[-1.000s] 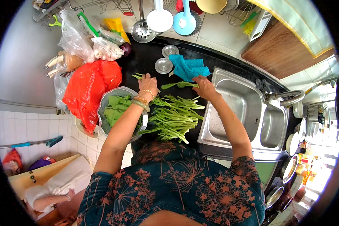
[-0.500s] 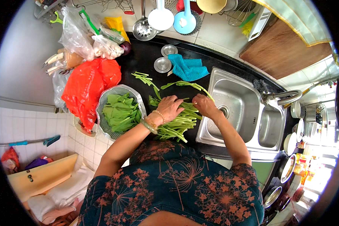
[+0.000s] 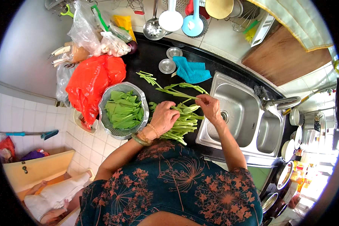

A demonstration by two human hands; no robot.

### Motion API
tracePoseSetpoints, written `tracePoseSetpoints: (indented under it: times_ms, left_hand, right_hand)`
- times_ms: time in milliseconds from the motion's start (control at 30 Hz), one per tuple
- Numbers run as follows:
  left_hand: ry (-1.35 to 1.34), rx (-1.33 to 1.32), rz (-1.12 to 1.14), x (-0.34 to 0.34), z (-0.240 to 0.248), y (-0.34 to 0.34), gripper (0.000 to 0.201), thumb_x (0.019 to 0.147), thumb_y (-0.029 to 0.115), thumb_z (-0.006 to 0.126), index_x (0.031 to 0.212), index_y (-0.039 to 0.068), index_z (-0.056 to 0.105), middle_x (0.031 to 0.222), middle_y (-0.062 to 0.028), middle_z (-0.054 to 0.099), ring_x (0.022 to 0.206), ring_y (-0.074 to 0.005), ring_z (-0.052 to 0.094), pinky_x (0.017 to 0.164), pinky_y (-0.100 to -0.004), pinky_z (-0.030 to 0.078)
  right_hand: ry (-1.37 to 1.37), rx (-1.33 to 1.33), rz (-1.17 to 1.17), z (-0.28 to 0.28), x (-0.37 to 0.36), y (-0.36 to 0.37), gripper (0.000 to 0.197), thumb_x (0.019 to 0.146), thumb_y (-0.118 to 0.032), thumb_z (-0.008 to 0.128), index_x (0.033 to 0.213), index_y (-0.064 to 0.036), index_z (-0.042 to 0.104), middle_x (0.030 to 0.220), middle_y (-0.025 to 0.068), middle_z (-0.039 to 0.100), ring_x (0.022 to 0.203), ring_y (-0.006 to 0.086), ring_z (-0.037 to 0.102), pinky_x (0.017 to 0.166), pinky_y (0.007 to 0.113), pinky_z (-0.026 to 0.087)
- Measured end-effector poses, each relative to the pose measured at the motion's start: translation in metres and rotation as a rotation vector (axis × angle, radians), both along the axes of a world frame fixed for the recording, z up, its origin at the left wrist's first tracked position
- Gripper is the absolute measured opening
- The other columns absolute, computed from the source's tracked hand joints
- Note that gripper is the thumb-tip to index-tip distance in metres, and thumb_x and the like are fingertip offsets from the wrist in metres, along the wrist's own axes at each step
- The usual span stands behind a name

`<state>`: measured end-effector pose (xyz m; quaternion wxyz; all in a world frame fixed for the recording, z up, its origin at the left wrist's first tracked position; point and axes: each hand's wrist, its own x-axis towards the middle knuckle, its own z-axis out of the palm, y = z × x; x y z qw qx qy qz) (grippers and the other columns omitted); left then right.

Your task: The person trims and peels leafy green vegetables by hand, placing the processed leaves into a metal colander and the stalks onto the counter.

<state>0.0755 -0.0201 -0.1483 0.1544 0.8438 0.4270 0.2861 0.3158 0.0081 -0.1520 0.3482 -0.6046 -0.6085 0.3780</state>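
A pile of green leafy-vegetable stalks (image 3: 182, 126) lies on the black counter in front of me. My left hand (image 3: 162, 119), with bracelets at its wrist, is at the pile's left side; its fingers are curled, and what they hold is hidden. At the pile's upper right, my right hand (image 3: 209, 108) pinches the end of a green stalk (image 3: 177, 93) that stretches leftward. Short cut stem pieces (image 3: 147, 78) lie farther back. Left of my left hand stands a clear scalloped bowl (image 3: 101, 109) holding green leaves (image 3: 124, 109).
A steel double sink (image 3: 235, 124) with a faucet (image 3: 290, 102) is at right. Behind the pile lie a blue cloth (image 3: 192, 70) and two round metal lids (image 3: 167, 66). A red plastic bag (image 3: 96, 81) stands behind the bowl. Ladles (image 3: 171, 19) hang on the back wall.
My left hand has drawn back toward the bowl, its fingers now curled rather than laid over the stalks. My right hand has shifted slightly nearer me. The view has shifted a little.
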Motion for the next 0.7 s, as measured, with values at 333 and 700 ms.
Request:
tracePoseSetpoints:
  times_ms: [333,700]
  left_hand:
    - [-0.858,-1.166,0.195,0.003,0.030,-0.004,0.027,0.092,0.029,0.066,0.102,0.003,0.067,0.089,0.0011,0.067,0.077,-0.0072,0.061,0.067,-0.0226,0.049]
    - [-0.600,-0.764,0.156,-0.021,0.032,-0.024,0.021,0.086,0.019,0.073,0.086,-0.001,0.068,0.073,-0.0035,0.068,0.066,-0.0061,0.062,0.058,-0.0221,0.050]
  right_hand:
    - [0.094,0.373,0.025,0.019,-0.066,-0.067,0.022,0.080,-0.001,0.073,0.099,-0.0009,0.061,0.094,0.0134,0.067,0.085,0.0233,0.067,0.075,0.033,0.054]
    - [0.252,-0.187,0.161,0.030,-0.077,-0.080,0.017,0.090,-0.014,0.066,0.093,0.0020,0.065,0.078,0.0043,0.067,0.069,0.0096,0.060,0.063,0.026,0.049]
